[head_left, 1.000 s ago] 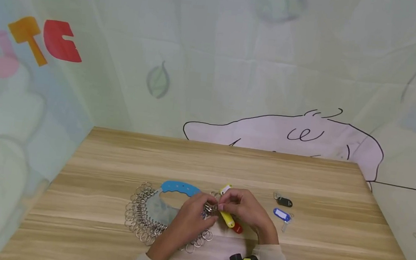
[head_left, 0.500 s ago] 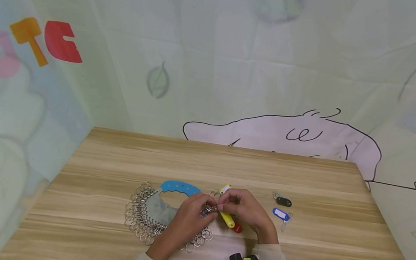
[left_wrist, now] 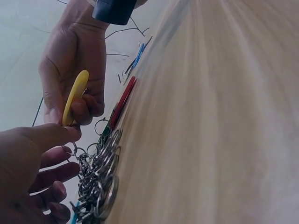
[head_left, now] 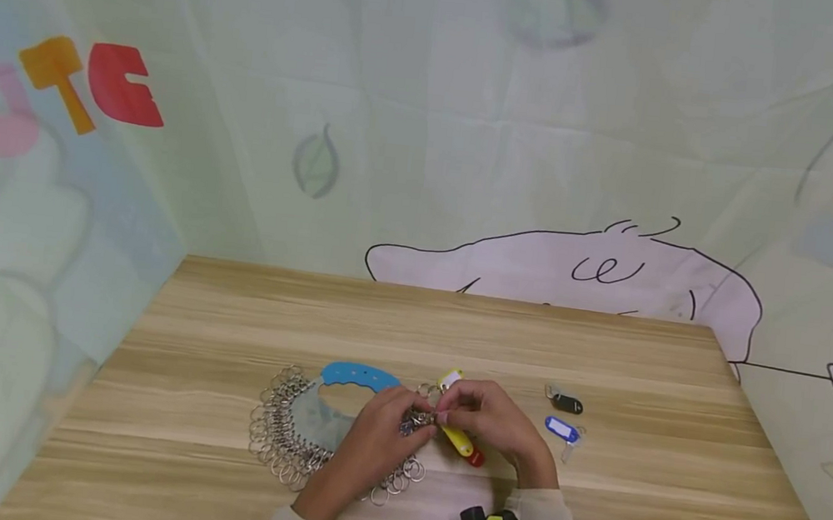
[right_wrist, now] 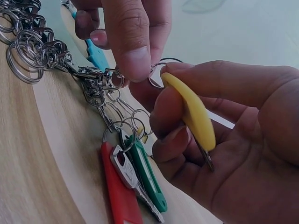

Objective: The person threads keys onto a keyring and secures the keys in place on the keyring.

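Observation:
A fan-shaped key holder with a blue handle (head_left: 360, 374) lies on the table, its curved edge hung with metal rings (head_left: 284, 457). My left hand (head_left: 379, 428) reaches over its right end; thumb and forefinger pinch a small ring (right_wrist: 156, 74) by the row of metal clips (right_wrist: 96, 79). Close on its right, my right hand (head_left: 492, 418) holds a yellow key tag (right_wrist: 191, 109) between thumb and fingers, with a key edge (right_wrist: 205, 158) showing beneath it. The fingertips of both hands nearly meet at the ring. Below them hang a red key tag (right_wrist: 117, 186), a green key tag (right_wrist: 147, 172) and a silver key (right_wrist: 133, 177).
To the right lie a black key tag (head_left: 567, 403) and a blue key tag (head_left: 562, 429) with its key. Another yellow-edged tag (head_left: 452, 376) lies just behind the right hand. A printed cloth (head_left: 429, 127) stands behind the wooden table (head_left: 411, 318).
Both hands stay at nearly the same spot. The front end of the yellow key tag has shifted slightly to the right in the head view.

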Tool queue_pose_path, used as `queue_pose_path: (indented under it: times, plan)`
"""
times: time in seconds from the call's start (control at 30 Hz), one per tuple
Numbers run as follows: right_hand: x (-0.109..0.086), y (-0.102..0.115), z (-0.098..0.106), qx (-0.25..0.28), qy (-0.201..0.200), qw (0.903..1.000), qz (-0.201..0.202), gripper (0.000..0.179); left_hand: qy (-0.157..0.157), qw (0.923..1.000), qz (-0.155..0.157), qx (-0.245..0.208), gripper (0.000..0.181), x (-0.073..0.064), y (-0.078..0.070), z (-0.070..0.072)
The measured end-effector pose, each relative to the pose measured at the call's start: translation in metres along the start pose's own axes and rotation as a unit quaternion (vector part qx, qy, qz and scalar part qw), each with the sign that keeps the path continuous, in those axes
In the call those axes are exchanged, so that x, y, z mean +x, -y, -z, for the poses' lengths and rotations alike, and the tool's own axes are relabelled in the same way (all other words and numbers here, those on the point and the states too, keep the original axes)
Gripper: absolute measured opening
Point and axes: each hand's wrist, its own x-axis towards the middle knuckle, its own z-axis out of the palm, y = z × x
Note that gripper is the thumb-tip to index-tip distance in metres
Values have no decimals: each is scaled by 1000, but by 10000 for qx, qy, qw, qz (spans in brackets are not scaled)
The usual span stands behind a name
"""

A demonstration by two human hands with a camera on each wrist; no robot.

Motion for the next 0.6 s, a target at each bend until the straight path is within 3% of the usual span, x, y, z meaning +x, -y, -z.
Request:
queue_pose_path:
  times: [0.27,0.6]
  plan:
    - [0,0,0,-39,-14,10000,-32,4,-18,10000,-66,67,23,-1,1,0]
    - [-1,2,-2,-120,-228,9996,-126,3,-136,9964,-643,532,35,-1,6,-4]
